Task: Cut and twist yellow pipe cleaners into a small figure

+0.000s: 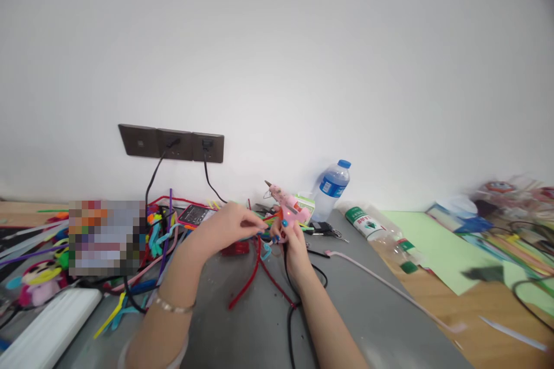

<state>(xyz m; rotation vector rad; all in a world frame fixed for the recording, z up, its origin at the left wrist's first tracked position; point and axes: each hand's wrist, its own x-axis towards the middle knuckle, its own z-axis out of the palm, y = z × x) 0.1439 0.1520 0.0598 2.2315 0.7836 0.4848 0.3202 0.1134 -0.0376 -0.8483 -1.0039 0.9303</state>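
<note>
Two bare hands at a grey tabletop (pixel 346 311), with the pink glue gun (pixel 288 207) as point of reference. The glue gun is above the tabletop, its nozzle angled up and to the left, toward the wall. The right hand (pixel 292 242) is closed about its lower part. The left hand (pixel 231 225) lies just left of the glue gun, fingers bent and thumb and fingertips drawn close together; whether they pinch anything cannot be told. Red fuzzy stems (pixel 244 288) spread below and to the left of the glue gun, their upper ends just beside the left fingertips. A black cord (pixel 291 328) runs below the glue gun, near the right forearm and across one red stem. To its right stand a blue-capped bottle (pixel 332 187) and, farther off, a bottle lying on its side (pixel 367 223).

Note on handling: good practice here would be a firm hold on the glue gun, with the left fingertips clear of the nozzle, which may be hot. Turning the tip away from the left hand when it works this close seems prudent. The cord calls for slack, since a snag could drag the red stems or tug the glue gun off line.
</note>
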